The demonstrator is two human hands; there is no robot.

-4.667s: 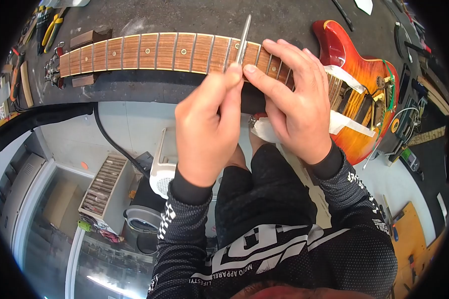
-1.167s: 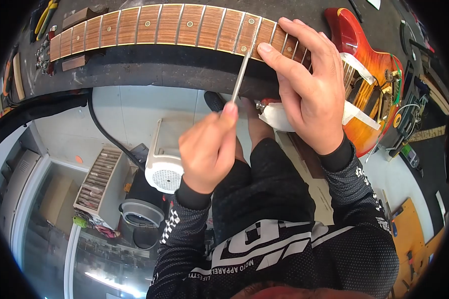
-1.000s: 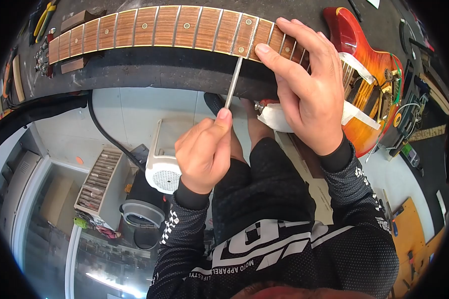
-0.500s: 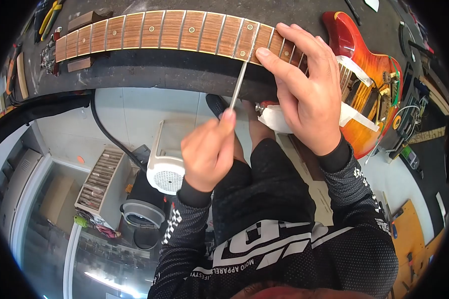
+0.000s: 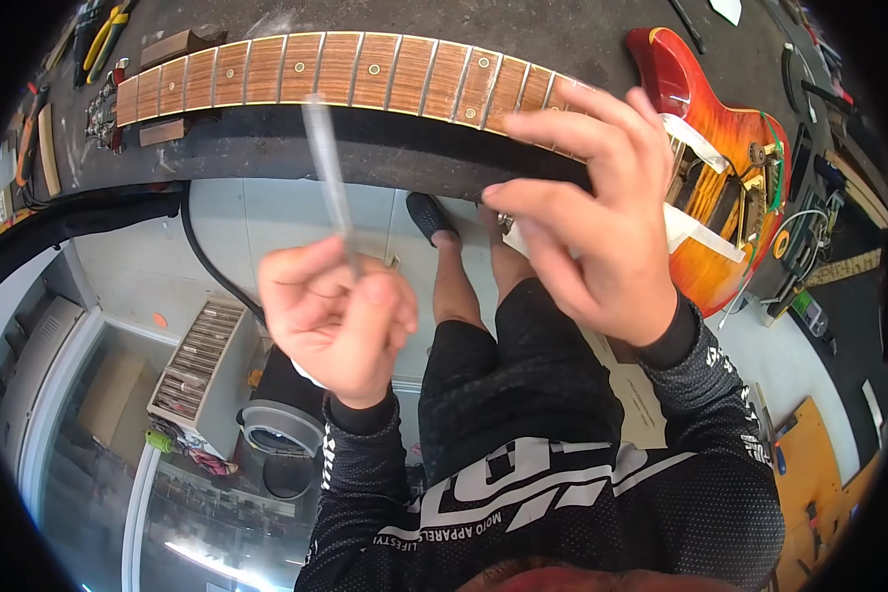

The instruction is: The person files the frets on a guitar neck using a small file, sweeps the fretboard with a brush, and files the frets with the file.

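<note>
An electric guitar neck with a brown wooden fretboard, metal frets and round dot inlays lies across the bench. Its red-orange sunburst body is at the right, with white tape beside the pickup area. My left hand is closed around a slim metal file-like tool. The tool is blurred by motion and points up at the fretboard's near edge; whether it touches cannot be told. My right hand hovers by the body end of the neck, fingers spread and empty, hiding the last frets.
Under the neck's head end are wooden blocks. Yellow-handled pliers lie at the far left of the dark bench. Below are a black hose, a drawer box and a grey-black bin. Tools crowd the right side.
My left hand has moved left and down with the tool, away from the fret near the body. My right hand has lifted off the fretboard and spread its fingers.
</note>
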